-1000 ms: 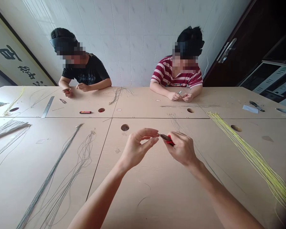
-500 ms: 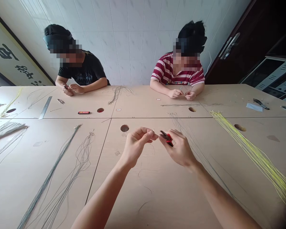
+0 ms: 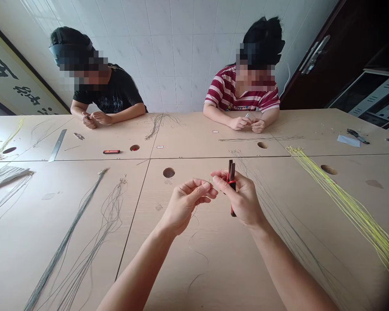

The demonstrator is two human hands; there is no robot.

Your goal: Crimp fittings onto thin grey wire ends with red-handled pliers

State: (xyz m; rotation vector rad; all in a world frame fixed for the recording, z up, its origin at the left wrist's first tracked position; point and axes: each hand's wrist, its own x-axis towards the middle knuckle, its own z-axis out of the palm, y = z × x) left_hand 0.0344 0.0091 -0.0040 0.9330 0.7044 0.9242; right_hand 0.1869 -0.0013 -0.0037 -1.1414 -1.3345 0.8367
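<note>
My left hand [image 3: 188, 203] is closed in a pinch on the end of a thin grey cord [image 3: 196, 254], whose length trails down over the table. A tiny bit at the cord's end shows at the fingertips, too small to make out. In the palm and fingers of my right hand [image 3: 244, 198] rests a pair of pliers [image 3: 231, 172] with red and black handles, its jaws pointing up and away. The thumb and index finger of this hand reach close to my left fingertips; whether they touch the cord's end is unclear.
Grey cord bundles [image 3: 71, 233] lie to the left, yellow cords [image 3: 340, 203] to the right. Round holes [image 3: 169, 172] pierce the table [image 3: 168, 280]. Across it are a metal ruler [image 3: 57, 146], a red-black stick [image 3: 112, 151] and two co-workers [image 3: 123, 93] handling small things.
The pliers have turned from pointing toward my left hand to upright within my right hand. My right thumb and index finger have moved in to my left fingertips.
</note>
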